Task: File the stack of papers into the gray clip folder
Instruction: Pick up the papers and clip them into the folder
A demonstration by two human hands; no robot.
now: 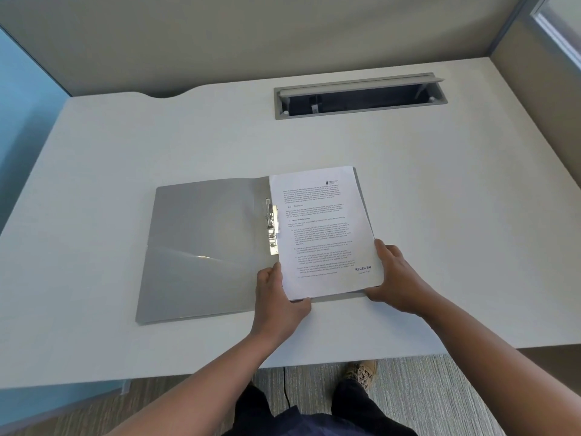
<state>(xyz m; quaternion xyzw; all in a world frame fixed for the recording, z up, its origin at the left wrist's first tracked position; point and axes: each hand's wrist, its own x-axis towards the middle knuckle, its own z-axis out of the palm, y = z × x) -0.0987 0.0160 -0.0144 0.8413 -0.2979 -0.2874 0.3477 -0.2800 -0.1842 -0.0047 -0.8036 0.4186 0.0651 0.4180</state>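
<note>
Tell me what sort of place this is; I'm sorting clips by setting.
Most likely an office cubicle. The pale desk has a built-in cable hatch, padded partition walls close it in, and the floor is carpet. Both hands hold printed papers over an open gray folder.

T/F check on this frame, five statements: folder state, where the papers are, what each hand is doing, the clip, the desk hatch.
1. The gray clip folder lies open on the desk. True.
2. The stack of papers sits on the folder's left half. False: it is over the right half, and the left half is bare.
3. Both the left hand and the right hand hold the stack at its near corners. True.
4. The metal clip is at the folder's outer left edge. False: it sits along the spine, beside the stack's left edge.
5. The cable hatch in the desk is closed. False: its lid is raised, showing the dark recess.
</note>
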